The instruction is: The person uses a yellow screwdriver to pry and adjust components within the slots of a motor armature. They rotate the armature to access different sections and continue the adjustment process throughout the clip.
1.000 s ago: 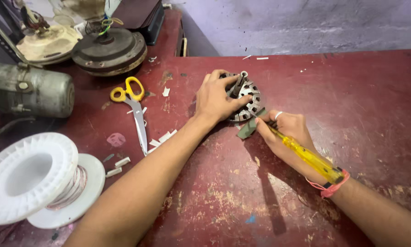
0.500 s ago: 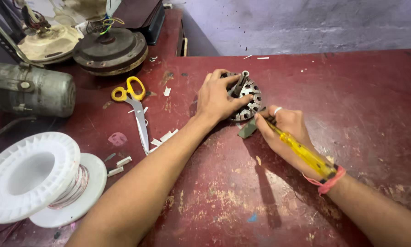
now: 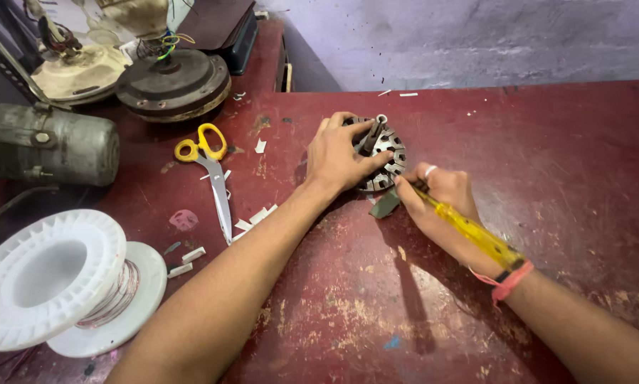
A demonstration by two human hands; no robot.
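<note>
Right at the near-right rim of the slotted metal stator core [image 3: 385, 151], the right hand [image 3: 444, 206] is closed around a yellow-handled screwdriver [image 3: 476, 235], tip pointing up-left into the core's edge, its long axis running back toward the wrist. Opposite, the left hand [image 3: 337, 155] presses down over the core's left side, fingers wrapped on it. Yellow-handled scissors [image 3: 213, 171] lie well apart, left, on the red table [image 3: 547, 142].
</note>
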